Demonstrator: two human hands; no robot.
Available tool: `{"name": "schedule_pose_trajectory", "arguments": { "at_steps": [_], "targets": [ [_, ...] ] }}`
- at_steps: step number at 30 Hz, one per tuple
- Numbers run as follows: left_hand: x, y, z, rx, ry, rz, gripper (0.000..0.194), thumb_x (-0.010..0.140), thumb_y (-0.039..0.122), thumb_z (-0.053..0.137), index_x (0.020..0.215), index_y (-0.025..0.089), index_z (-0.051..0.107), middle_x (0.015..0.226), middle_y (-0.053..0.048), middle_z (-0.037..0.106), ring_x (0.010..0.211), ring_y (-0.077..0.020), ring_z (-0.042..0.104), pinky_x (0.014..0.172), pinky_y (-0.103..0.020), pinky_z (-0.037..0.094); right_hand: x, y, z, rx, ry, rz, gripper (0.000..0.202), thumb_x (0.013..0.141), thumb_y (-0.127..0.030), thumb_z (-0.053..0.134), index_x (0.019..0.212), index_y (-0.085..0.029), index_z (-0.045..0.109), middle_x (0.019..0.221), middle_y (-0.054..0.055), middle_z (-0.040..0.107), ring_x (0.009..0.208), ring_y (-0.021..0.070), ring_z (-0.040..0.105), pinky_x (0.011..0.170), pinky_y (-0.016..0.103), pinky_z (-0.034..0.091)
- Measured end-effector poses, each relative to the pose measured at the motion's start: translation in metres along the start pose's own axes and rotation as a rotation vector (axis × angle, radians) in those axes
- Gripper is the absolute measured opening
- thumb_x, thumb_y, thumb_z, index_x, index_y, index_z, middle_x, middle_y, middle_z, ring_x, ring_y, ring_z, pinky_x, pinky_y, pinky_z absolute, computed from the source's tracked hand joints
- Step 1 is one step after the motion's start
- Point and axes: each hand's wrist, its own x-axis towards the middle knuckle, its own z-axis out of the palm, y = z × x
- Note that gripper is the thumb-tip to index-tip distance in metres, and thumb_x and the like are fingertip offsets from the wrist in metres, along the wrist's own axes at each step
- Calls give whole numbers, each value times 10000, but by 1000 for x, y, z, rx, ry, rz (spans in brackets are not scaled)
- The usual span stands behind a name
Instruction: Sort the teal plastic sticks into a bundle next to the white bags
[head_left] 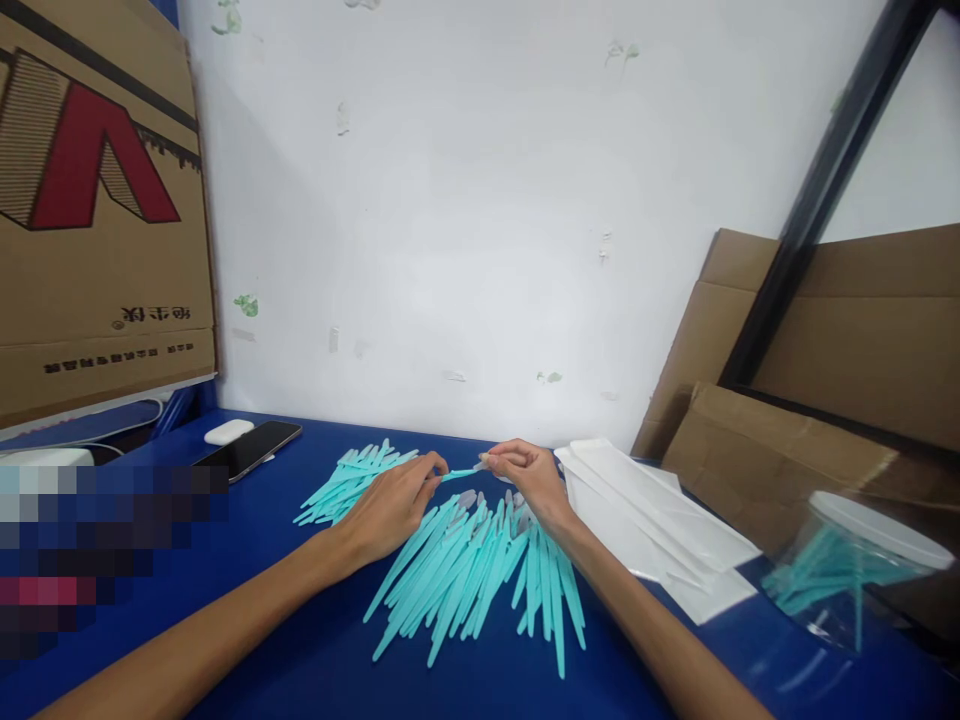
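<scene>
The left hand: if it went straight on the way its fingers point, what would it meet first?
Beyond the turquoise stick it holds, the left hand would probably meet the right hand, though depth is unclear.

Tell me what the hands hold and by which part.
A slim turquoise plastic stick with a pale tip: the left hand pinches the turquoise end, the right hand the pale tip.

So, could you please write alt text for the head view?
A left hand and right hand hold a slim turquoise plastic-looking stick between them, above a blue table with piles of similar sticks. At right are flat white sheets and a clear round jar.
</scene>
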Motion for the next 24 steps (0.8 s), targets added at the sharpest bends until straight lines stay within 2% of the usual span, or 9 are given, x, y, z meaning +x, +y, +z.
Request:
{"name": "schedule_pose_trajectory", "arguments": {
  "at_steps": [5, 13, 15, 18, 21, 24],
  "targets": [
    [0, 0, 1, -34, 20, 6, 276, 995, 332, 305, 1112, 229, 533, 929, -26, 643, 746, -167, 588, 678, -294, 434, -1, 4, 4, 15, -23, -11, 329, 667, -463, 807, 807, -182, 709, 829, 68, 766, 747, 198, 693, 739, 330, 531],
    [2, -4, 6, -118, 72, 58, 301, 998, 355, 358, 1145, 226, 586, 1017, -43, 670, 900, -180, 623, 800, -310, 485, -2, 5, 3, 39, -109, 52, 338, 681, -466, 805, 820, -176, 706, 819, 70, 763, 804, 205, 709, 736, 307, 530],
    [1, -5, 7, -119, 73, 60, 349, 998, 370, 366, 1268, 237, 542, 1007, -44, 680, 908, -186, 631, 810, -318, 493, -5, 4, 6, 28, -152, 46, 326, 697, -459, 795, 836, -178, 707, 816, 69, 761, 796, 208, 713, 722, 307, 529],
    [-1, -7, 8, -103, 57, 57, 458, 1001, 376, 360, 1441, 253, 395, 998, -43, 691, 893, -188, 644, 797, -318, 500, -10, 3, 12, -5, -188, 28, 331, 711, -471, 779, 839, -174, 710, 755, 55, 749, 710, 199, 709, 678, 306, 526],
    [-2, -9, 8, -77, 39, 96, 455, 1009, 371, 336, 1451, 273, 387, 1091, -54, 685, 933, -190, 644, 813, -318, 504, -12, 3, 15, -12, -199, 15, 340, 719, -479, 771, 841, -168, 705, 695, 37, 732, 655, 195, 701, 672, 313, 529],
    [-1, -9, 9, 21, 19, 157, 442, 1008, 303, 324, 1444, 286, 396, 1195, -69, 648, 1026, -207, 612, 869, -345, 493, -10, 1, 14, -54, -213, 1, 343, 739, -493, 752, 871, -181, 701, 749, 42, 743, 718, 208, 708, 711, 320, 534]
  ]
}}
